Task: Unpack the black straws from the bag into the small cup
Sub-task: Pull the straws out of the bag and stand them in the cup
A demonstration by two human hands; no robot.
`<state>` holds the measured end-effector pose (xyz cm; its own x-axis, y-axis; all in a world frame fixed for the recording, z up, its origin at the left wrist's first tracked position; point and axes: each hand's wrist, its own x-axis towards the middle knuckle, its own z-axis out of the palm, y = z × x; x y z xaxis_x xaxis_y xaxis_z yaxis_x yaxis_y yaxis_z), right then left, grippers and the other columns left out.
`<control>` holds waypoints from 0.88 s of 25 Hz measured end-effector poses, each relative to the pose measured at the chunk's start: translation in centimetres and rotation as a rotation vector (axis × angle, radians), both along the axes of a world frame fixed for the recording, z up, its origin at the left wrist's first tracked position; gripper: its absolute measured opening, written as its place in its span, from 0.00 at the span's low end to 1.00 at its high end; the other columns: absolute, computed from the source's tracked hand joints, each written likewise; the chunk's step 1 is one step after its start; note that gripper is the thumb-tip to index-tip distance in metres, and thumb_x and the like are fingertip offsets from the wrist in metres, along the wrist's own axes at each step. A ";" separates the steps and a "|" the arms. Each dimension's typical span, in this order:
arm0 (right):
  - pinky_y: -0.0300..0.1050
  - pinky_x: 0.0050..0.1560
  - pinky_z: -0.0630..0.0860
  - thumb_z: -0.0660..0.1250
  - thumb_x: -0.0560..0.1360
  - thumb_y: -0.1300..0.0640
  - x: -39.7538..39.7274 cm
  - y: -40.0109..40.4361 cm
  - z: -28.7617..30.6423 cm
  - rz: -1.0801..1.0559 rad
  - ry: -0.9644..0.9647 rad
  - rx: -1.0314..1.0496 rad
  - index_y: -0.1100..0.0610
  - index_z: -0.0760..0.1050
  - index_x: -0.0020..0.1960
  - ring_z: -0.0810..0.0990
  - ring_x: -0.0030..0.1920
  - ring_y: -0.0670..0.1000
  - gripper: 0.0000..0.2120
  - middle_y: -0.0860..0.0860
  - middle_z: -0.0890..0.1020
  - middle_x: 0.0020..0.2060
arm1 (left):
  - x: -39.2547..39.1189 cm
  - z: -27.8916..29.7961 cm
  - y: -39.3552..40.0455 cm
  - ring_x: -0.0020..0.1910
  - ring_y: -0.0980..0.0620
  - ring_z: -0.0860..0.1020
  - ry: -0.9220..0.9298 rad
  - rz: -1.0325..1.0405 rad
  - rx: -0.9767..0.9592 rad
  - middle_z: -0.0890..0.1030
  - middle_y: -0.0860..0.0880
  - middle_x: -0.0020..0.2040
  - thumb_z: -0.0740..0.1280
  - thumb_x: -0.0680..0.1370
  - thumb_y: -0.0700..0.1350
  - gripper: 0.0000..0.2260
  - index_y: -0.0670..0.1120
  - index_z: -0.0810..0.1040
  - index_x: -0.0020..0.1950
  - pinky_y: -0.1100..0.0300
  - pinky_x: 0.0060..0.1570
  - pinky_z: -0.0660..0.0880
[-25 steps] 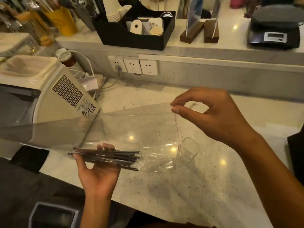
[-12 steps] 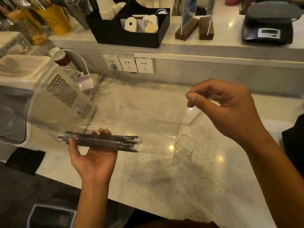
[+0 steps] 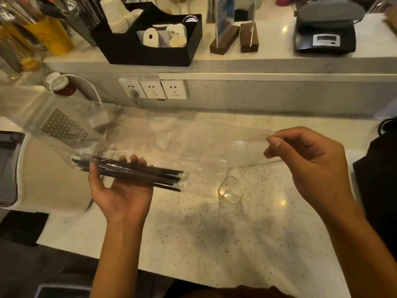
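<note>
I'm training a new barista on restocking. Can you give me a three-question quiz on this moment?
1. True or false: the black straws are already in the small cup.
2. Which hand supports the straws through the bag: A) left hand B) right hand C) neither?
3. Fill in: the small cup stands ____ on the counter.

Key: 1. False, they are still inside the bag. 2. A; the right hand pinches the bag's edge. 3. Empty.
</note>
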<state>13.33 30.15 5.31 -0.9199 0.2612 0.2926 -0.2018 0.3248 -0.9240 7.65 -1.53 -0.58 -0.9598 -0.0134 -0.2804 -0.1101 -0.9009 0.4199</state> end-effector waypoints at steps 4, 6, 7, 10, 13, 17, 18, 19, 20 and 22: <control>0.32 0.45 0.80 0.67 0.77 0.46 1.2 0.2 -0.4 -0.069 -0.021 -0.040 0.45 0.82 0.49 0.86 0.44 0.45 0.06 0.42 0.86 0.42 | -0.6 0.0 0.8 0.46 0.47 0.83 0.012 -0.017 -0.033 0.82 0.47 0.47 0.76 0.71 0.59 0.21 0.44 0.79 0.52 0.51 0.52 0.79; 0.30 0.44 0.79 0.67 0.76 0.45 1.6 0.2 -0.5 -0.094 -0.019 -0.061 0.45 0.82 0.50 0.86 0.44 0.44 0.07 0.41 0.86 0.42 | -0.8 0.2 1.0 0.46 0.46 0.83 0.011 -0.019 -0.040 0.82 0.47 0.47 0.76 0.70 0.59 0.22 0.44 0.78 0.52 0.51 0.53 0.79; 0.30 0.44 0.79 0.67 0.76 0.45 1.8 0.2 -0.5 -0.106 -0.017 -0.074 0.45 0.82 0.50 0.86 0.44 0.44 0.07 0.41 0.86 0.41 | -1.0 0.4 1.2 0.47 0.46 0.83 0.012 -0.022 -0.048 0.82 0.47 0.47 0.77 0.70 0.59 0.22 0.44 0.79 0.53 0.52 0.54 0.79; 0.30 0.44 0.78 0.67 0.76 0.46 2.3 0.0 -0.7 -0.139 -0.009 -0.099 0.45 0.81 0.49 0.86 0.43 0.44 0.06 0.40 0.86 0.40 | -1.4 0.9 1.5 0.47 0.47 0.82 0.019 -0.010 -0.073 0.81 0.47 0.47 0.76 0.70 0.59 0.22 0.44 0.79 0.53 0.54 0.57 0.77; 0.31 0.44 0.79 0.67 0.77 0.46 2.5 0.1 -1.1 -0.174 -0.008 -0.117 0.45 0.81 0.48 0.86 0.43 0.45 0.06 0.41 0.86 0.40 | -1.8 1.3 2.1 0.47 0.48 0.80 0.027 0.000 -0.085 0.79 0.48 0.47 0.76 0.71 0.59 0.21 0.44 0.78 0.53 0.55 0.60 0.76; 0.32 0.44 0.80 0.67 0.77 0.46 2.9 0.1 -1.6 -0.192 -0.026 -0.140 0.44 0.81 0.48 0.86 0.42 0.46 0.06 0.40 0.86 0.39 | -2.1 1.8 2.6 0.47 0.48 0.80 0.031 -0.005 -0.109 0.80 0.49 0.47 0.77 0.69 0.58 0.22 0.44 0.78 0.54 0.55 0.61 0.74; 0.32 0.44 0.79 0.66 0.76 0.46 3.0 0.1 -1.7 -0.194 -0.029 -0.142 0.44 0.81 0.48 0.86 0.42 0.46 0.06 0.40 0.86 0.39 | -2.2 1.9 2.7 0.48 0.48 0.80 0.024 -0.001 -0.107 0.79 0.49 0.49 0.78 0.69 0.57 0.23 0.45 0.78 0.55 0.55 0.62 0.74; 0.31 0.44 0.79 0.66 0.76 0.45 3.0 0.1 -1.8 -0.196 -0.031 -0.145 0.44 0.81 0.48 0.86 0.42 0.45 0.06 0.40 0.86 0.39 | -2.3 2.0 2.8 0.49 0.48 0.79 0.018 0.003 -0.108 0.79 0.48 0.51 0.78 0.69 0.57 0.24 0.45 0.78 0.57 0.56 0.63 0.73; 0.31 0.44 0.79 0.66 0.76 0.45 3.1 0.1 -1.8 -0.200 -0.034 -0.151 0.44 0.81 0.48 0.86 0.42 0.45 0.06 0.40 0.86 0.39 | -2.3 2.0 3.0 0.50 0.48 0.79 0.017 0.004 -0.110 0.79 0.48 0.52 0.78 0.68 0.57 0.25 0.45 0.78 0.59 0.56 0.63 0.74; 0.31 0.44 0.79 0.66 0.76 0.45 3.3 0.3 -2.1 -0.211 -0.044 -0.172 0.44 0.81 0.48 0.86 0.42 0.45 0.06 0.40 0.86 0.39 | -2.4 2.0 3.3 0.50 0.47 0.79 0.024 0.005 -0.109 0.79 0.47 0.53 0.79 0.67 0.56 0.26 0.44 0.79 0.59 0.56 0.61 0.75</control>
